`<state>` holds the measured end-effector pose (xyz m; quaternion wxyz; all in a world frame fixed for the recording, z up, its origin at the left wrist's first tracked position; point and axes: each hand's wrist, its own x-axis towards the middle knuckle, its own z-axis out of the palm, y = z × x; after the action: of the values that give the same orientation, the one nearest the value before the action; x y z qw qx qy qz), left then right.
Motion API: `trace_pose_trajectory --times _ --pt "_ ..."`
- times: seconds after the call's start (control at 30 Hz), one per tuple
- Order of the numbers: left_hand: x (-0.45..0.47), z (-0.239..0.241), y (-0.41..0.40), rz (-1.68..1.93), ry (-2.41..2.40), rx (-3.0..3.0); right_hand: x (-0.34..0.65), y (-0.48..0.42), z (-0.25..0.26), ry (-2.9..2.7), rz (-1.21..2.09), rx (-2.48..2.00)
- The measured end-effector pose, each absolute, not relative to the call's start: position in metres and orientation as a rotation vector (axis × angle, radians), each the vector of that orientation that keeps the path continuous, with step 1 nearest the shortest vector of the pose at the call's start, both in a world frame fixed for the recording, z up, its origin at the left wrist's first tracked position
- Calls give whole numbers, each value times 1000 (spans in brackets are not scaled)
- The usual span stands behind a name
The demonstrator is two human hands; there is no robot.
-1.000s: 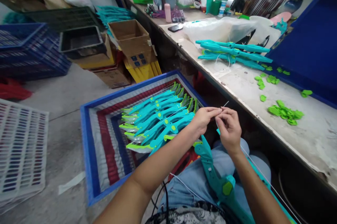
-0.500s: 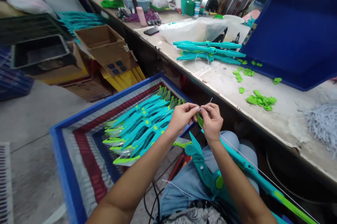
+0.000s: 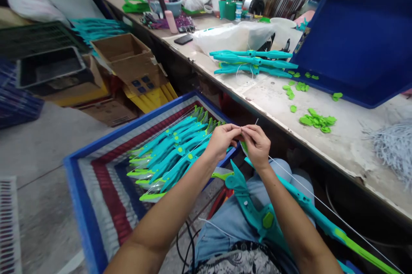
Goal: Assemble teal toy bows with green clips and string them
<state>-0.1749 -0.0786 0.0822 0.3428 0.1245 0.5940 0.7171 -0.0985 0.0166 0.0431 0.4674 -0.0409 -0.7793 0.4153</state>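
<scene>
My left hand [image 3: 222, 141] and my right hand [image 3: 259, 146] meet in front of me, fingertips pinched together on a thin white string [image 3: 322, 203] at the green tip of a teal toy bow [image 3: 257, 218]. The bow lies across my lap, and the string runs taut from my right hand down to its far limb at the lower right. A short string end sticks up above my fingers.
A blue crate [image 3: 80, 179] on the floor at my left holds several finished teal bows [image 3: 174, 153]. The worktable [image 3: 337, 145] carries more teal bows [image 3: 251, 61], loose green plastic pieces [image 3: 317, 120], a tilted blue bin [image 3: 357, 42] and a heap of white strings [image 3: 392, 149]. Cardboard boxes [image 3: 128, 63] stand beyond.
The view has swung right and slightly down. My hands stay pinched together on the string at the bow tip, shifting only a little; the bow's far limb has come into sight.
</scene>
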Motion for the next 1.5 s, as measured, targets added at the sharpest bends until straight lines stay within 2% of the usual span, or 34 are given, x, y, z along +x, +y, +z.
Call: trace_pose_trajectory --times 0.33,0.9,1.17,1.37,1.5 --pt "-169 77 -73 1865 1706 614 -96 25 34 -1973 600 -68" --pt "-161 65 -69 1699 2213 975 -84 22 40 -1982 876 -315" --pt "-159 66 -82 1355 2453 1160 -82 23 28 -2065 812 -331" --pt "-158 52 -90 1674 2141 1076 -82 16 17 -2046 848 -415" --pt "-139 23 -148 1886 2242 564 -75 20 14 -2189 753 -368"
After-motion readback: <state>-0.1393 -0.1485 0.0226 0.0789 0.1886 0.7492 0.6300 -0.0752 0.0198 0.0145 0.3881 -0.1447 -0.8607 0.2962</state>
